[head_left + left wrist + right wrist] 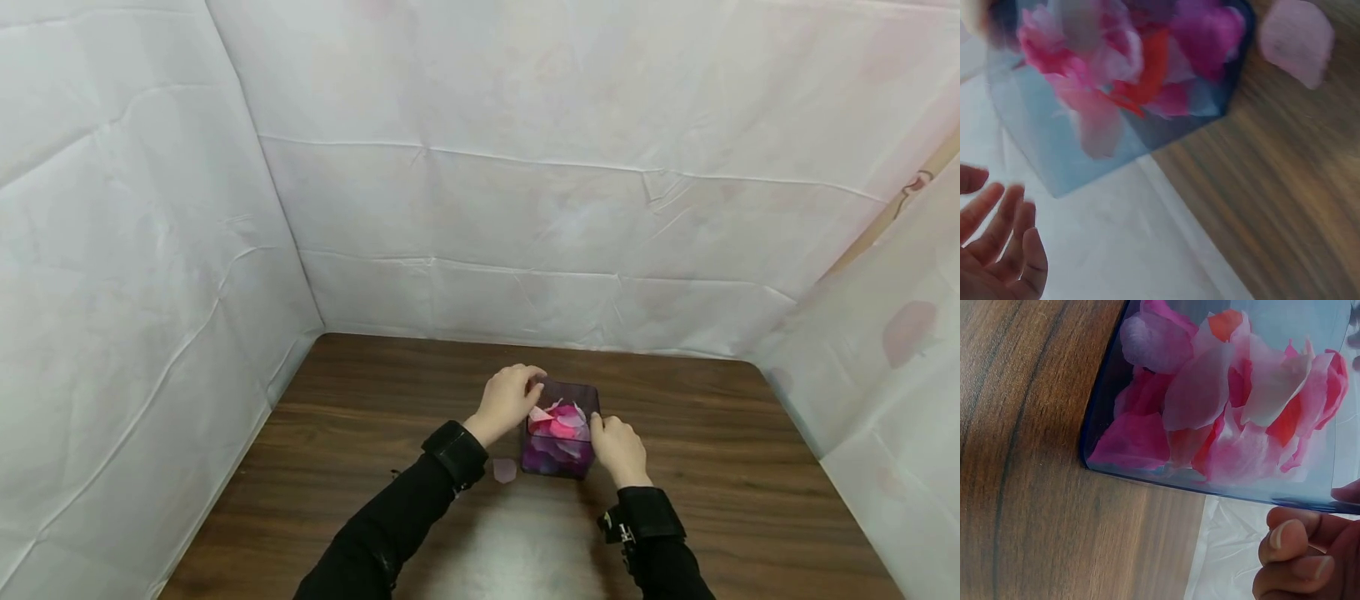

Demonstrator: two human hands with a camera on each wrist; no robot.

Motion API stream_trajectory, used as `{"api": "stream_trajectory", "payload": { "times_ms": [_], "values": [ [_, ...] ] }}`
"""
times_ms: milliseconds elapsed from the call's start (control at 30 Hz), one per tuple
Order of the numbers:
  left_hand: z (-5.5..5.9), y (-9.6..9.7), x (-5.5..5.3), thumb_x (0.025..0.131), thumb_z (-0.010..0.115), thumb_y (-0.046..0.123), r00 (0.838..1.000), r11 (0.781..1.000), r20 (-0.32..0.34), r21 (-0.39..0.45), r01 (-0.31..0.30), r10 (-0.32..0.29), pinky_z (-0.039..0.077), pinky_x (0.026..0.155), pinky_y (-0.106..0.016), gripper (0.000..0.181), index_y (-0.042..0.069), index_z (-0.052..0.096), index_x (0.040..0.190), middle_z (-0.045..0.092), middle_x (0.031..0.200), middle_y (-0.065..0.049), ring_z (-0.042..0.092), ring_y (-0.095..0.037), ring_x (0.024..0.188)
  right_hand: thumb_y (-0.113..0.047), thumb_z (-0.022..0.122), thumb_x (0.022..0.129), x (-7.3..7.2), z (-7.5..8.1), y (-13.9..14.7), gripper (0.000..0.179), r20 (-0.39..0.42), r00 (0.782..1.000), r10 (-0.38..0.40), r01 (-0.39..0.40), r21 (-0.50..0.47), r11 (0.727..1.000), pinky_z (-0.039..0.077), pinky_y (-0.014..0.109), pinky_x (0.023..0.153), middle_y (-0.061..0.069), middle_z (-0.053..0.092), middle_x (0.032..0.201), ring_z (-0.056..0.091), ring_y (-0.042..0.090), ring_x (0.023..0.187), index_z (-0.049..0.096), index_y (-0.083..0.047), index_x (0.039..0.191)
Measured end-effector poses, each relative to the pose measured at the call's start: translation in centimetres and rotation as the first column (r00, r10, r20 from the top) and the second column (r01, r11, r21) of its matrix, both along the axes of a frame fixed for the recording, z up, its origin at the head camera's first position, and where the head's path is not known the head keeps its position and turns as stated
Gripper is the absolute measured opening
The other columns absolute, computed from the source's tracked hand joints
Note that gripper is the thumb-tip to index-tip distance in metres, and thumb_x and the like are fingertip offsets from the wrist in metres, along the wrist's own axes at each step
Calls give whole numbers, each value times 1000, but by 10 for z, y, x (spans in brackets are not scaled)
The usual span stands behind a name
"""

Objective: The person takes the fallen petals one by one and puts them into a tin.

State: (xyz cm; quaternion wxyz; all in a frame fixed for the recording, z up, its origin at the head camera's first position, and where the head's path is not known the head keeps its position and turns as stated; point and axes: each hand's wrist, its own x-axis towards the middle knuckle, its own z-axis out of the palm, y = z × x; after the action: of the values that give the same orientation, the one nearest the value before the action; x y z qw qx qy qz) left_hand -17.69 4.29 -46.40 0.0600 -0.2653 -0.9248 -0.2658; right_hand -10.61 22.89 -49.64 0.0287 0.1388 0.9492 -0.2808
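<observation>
A see-through purple-tinted box (557,458) stands on the table with pink, white and red petals (1197,412) in it. My right hand (619,447) grips the box's right wall near the rim, fingers curled outside and the thumb over the edge. At the box's far left rim is my left hand (508,402), loosely bent; in the left wrist view its fingers (1004,228) show apart from the wall with nothing between them. A single pale pink petal (505,470) lies on the wood left of the box.
The brown wooden table (360,417) has white cloth walls (480,208) behind it and on both sides. Black cuffs with camera mounts (455,454) sit on both wrists.
</observation>
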Motion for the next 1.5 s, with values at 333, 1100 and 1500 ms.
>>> {"api": "stream_trajectory", "payload": {
  "times_ms": [333, 1100, 1500],
  "values": [
    [-37, -26, -1, 92, 56, 8, 997, 998, 73, -45, -33, 36, 52, 71, -35, 30, 8, 60, 122, 62, 112, -14, 62, -28, 92, -31, 31, 99, 0, 1, 1, 53, -3, 1000, 8, -8, -1, 1000, 48, 55, 70, 33, 62, 108, 59, 50, 94, 62, 12, 104],
    [-101, -44, 41, 74, 68, 2, 977, 962, 154, -208, 176, -145, 37, 55, -19, 13, 11, 59, 76, 52, 74, 2, 50, -9, 64, -31, 32, 98, 2, -3, 1, 52, -6, 1000, 5, -5, 1, 1000, 48, 55, 71, 32, 62, 108, 59, 50, 95, 64, 10, 103],
    [-36, -30, 11, 85, 60, 1, 998, 994, -17, 91, -63, 65, 42, 56, -23, 18, 11, 58, 100, 57, 83, -2, 53, -13, 68, -32, 32, 97, 0, -5, 3, 52, -15, 1000, -15, 15, -1, 1000, 48, 55, 69, 32, 62, 108, 60, 50, 94, 64, 9, 101]
  ]
}}
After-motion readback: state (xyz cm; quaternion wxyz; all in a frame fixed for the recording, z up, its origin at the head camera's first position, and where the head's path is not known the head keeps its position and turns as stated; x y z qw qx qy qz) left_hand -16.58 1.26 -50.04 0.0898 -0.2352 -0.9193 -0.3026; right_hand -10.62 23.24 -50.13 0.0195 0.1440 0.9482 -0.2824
